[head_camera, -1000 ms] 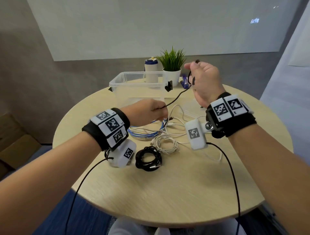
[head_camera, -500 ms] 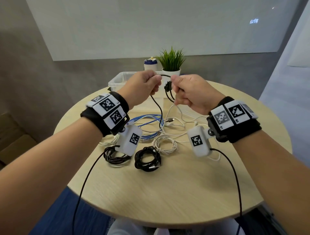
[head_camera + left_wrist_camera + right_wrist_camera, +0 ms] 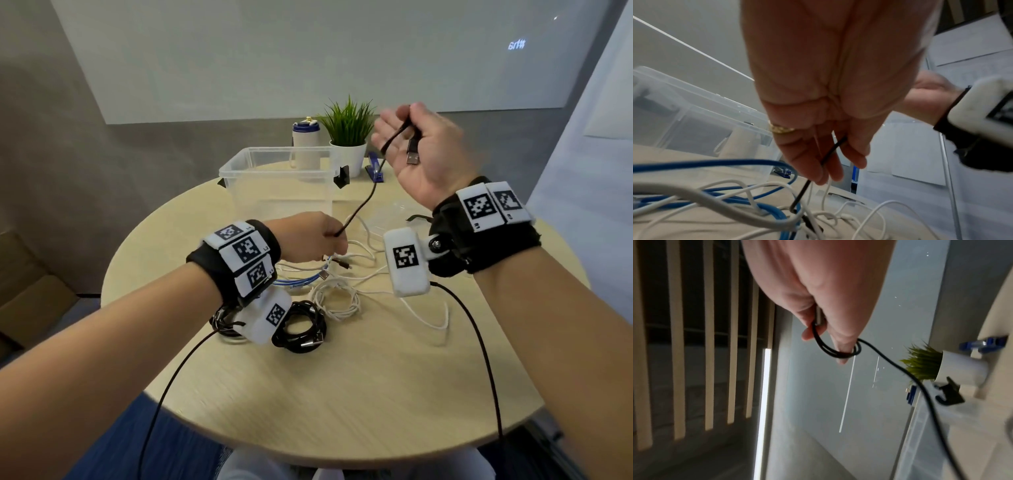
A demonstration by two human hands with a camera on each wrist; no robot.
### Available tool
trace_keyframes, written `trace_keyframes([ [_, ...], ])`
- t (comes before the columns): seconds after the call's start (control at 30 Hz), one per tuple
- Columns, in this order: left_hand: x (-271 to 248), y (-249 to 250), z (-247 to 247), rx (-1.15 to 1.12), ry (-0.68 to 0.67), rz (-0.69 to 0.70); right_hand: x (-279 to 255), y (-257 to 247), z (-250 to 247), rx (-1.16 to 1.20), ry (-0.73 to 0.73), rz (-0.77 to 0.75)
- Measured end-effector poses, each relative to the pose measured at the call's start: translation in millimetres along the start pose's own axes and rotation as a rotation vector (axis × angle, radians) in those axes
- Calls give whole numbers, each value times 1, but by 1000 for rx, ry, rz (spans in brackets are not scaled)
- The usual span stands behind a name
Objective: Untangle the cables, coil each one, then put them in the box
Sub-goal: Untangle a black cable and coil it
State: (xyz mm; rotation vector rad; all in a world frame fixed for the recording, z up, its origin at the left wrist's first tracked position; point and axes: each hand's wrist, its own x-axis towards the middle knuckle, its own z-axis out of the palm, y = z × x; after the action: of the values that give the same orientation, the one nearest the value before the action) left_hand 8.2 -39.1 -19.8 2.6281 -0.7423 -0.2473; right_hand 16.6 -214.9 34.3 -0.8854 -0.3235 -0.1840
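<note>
A thin black cable [image 3: 363, 202] stretches between my two hands. My right hand [image 3: 407, 140] is raised to the right of the clear plastic box [image 3: 274, 178], palm towards me. It holds the cable's USB plug [image 3: 412, 156], and the right wrist view shows small loops [image 3: 836, 352] wound round its fingers. Lower down, my left hand [image 3: 325, 236] grips the same cable just above the tangle; its fingers [image 3: 818, 162] curl round the black strand [image 3: 830, 154]. Blue cable [image 3: 715, 162] and white cables [image 3: 356, 270] lie tangled beneath it.
Two coiled black cables [image 3: 301, 329] [image 3: 222, 320] and a coiled white one [image 3: 337, 298] lie near the table's front. Behind the box stand a potted plant [image 3: 347, 137], a white and blue bottle [image 3: 306, 144] and a blue stapler [image 3: 375, 168]. The round table's [image 3: 342, 394] near half is bare wood.
The hands were together in front of the box. Now the left has dropped along the cable to the tangle, and the right has risen to the right and turned palm up.
</note>
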Motion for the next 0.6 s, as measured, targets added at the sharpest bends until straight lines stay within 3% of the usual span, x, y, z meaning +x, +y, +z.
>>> trace_keyframes([
  [0.07,-1,0,-1,-110,-12,21,2,7,-9,-264,69,-57],
  [0.13,-2,2,-6,-250,33,52,1,15,-17,-681,99,-125],
  [0.2,-3,4,-13,-319,128,80,-1,22,-24,-1050,38,-133],
  [0.27,-1,6,-19,-350,246,101,-5,26,-26,-1230,-64,-62],
  [0.37,5,4,-23,-376,404,114,-10,30,-21,-1256,-206,77],
  [0.47,11,2,-25,-281,528,121,-13,35,-19,-1137,-230,154],
  [0.6,14,4,-29,-154,569,129,-15,38,-18,-1100,-259,175],
])
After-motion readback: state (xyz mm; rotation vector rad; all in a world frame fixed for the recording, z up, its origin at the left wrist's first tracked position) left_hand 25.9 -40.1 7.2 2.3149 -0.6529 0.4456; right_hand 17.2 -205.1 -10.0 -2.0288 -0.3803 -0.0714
